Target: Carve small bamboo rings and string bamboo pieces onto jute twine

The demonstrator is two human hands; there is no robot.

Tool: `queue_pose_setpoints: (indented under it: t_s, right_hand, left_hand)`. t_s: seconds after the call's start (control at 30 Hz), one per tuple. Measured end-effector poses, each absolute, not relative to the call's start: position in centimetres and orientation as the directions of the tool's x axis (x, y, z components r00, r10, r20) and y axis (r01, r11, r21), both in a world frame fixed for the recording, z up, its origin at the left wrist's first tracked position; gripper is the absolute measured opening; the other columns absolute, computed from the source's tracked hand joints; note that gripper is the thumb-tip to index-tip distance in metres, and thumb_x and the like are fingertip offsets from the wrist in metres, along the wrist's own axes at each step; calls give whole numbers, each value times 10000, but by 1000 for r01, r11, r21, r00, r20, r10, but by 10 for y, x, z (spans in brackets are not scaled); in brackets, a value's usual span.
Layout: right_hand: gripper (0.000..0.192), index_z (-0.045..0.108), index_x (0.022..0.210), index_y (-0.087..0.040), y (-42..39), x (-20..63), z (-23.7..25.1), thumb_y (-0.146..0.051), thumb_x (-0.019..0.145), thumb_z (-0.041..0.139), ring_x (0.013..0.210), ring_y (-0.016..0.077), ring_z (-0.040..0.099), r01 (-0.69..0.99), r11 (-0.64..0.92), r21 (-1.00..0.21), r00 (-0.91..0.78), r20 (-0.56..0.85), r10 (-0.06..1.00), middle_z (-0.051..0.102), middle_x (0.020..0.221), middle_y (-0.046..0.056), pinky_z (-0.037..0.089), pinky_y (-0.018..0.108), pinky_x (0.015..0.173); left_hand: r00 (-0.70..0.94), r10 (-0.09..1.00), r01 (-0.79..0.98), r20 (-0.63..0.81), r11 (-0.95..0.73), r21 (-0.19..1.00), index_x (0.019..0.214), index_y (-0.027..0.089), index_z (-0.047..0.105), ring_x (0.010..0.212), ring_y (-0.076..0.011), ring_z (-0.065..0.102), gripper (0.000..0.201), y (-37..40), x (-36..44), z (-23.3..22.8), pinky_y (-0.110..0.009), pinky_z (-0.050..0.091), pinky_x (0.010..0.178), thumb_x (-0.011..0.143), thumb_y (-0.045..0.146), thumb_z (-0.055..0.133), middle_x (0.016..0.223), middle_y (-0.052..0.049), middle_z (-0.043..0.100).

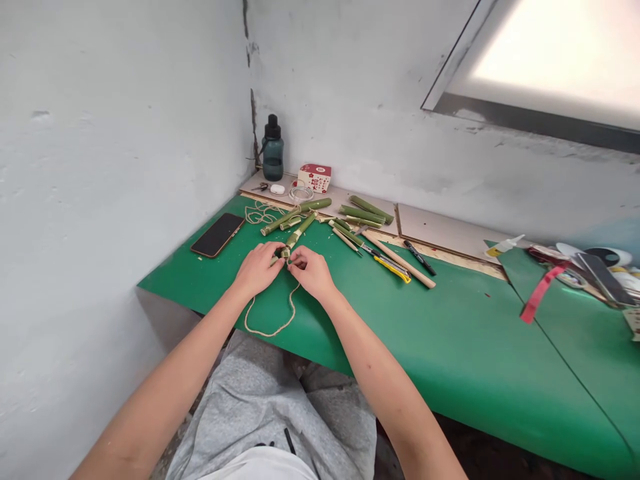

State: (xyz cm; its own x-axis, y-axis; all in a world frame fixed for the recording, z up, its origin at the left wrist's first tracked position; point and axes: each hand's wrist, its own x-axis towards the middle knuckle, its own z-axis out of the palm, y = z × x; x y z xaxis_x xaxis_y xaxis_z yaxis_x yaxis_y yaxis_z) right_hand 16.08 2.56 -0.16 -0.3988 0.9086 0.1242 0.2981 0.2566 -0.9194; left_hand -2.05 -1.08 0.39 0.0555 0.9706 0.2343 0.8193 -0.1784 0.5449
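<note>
My left hand (260, 268) is closed at the near end of a green bamboo stick (303, 229), its thumb and forefinger against the stick. From the other side my right hand (313, 270) pinches thin twine (271, 334) beside that end. A loose loop of the twine hangs from between the hands over the green tabletop. The exact grip of the fingertips is small and partly hidden. Just beyond lies a longer bamboo stick (320, 203) with a short bamboo piece (290, 223) next to it, and more twine (261, 213) is heaped to their left.
A phone (217, 235) lies left of my hands on the green table (400, 320). Cut bamboo pieces (365, 214), a yellow utility knife (393, 269), a wooden-handled hammer (400, 260) and a black marker (420, 258) lie to the right. A bottle (273, 150) stands in the corner.
</note>
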Motion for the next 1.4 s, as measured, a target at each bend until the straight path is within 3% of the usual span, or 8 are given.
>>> queue_pose_setpoints:
  t_s: [0.23, 0.4, 0.63, 0.83, 0.97, 1.17, 1.4]
  right_hand:
    - [226, 410, 857, -269, 25, 161, 2, -249, 737, 601, 657, 167, 686, 184, 215, -959, -465, 108, 879, 711, 694, -43, 488, 276, 652]
    - [228, 406, 860, -268, 24, 160, 2, -267, 739, 600, 681, 176, 702, 161, 212, -964, -512, 102, 853, 707, 680, -41, 486, 271, 648]
    - [213, 407, 770, -259, 24, 158, 0, -235, 747, 617, 571, 133, 488, 283, 280, -917, -376, 163, 912, 548, 611, -68, 358, 260, 590]
    - [222, 417, 725, -251, 21, 156, 3, -220, 769, 633, 586, 138, 441, 367, 290, -884, -292, 187, 938, 491, 603, -62, 335, 274, 612]
    - [223, 440, 727, -252, 20, 155, 1, -232, 780, 656, 585, 142, 477, 358, 271, -894, -270, 179, 946, 535, 604, -57, 366, 277, 611]
    - [187, 470, 785, -260, 23, 153, -5, -265, 801, 657, 614, 169, 655, 204, 188, -961, -292, 123, 948, 638, 619, -46, 520, 289, 626]
    - [159, 513, 738, -244, 27, 155, -9, -257, 765, 669, 622, 161, 664, 88, 137, -987, -276, 108, 955, 632, 623, -37, 560, 296, 647]
  left_hand:
    - [79, 971, 814, 226, -193, 548, 1330, 239, 626, 1158, -299, 633, 333, -12, -21, 5, -450, 496, 978, 1008, 263, 541, 1302, -75, 719]
    - [74, 972, 808, 225, -191, 558, 1330, 225, 630, 1153, -304, 631, 339, -11, -21, 4, -457, 501, 974, 1006, 264, 537, 1302, -78, 719]
    - [55, 972, 796, 229, -181, 577, 1299, 233, 637, 1137, -295, 647, 323, -13, -21, 5, -455, 508, 983, 984, 262, 574, 1259, -74, 726]
    - [36, 973, 764, 230, -175, 620, 1239, 245, 630, 1016, -248, 686, 315, -15, -20, 5, -408, 541, 917, 925, 259, 643, 1197, -58, 718]
    - [24, 972, 754, 235, -172, 634, 1185, 236, 614, 1003, -243, 691, 302, -16, -19, 5, -402, 542, 917, 887, 243, 668, 1180, -60, 712]
    - [0, 976, 733, 218, -149, 664, 1168, 250, 575, 1001, -235, 704, 301, -16, -22, 3, -377, 538, 890, 884, 272, 671, 1111, -36, 717]
    - [-37, 986, 738, 162, -82, 670, 1160, 260, 586, 1013, -262, 699, 404, -14, -22, 1, -379, 528, 842, 860, 461, 766, 1070, -35, 722]
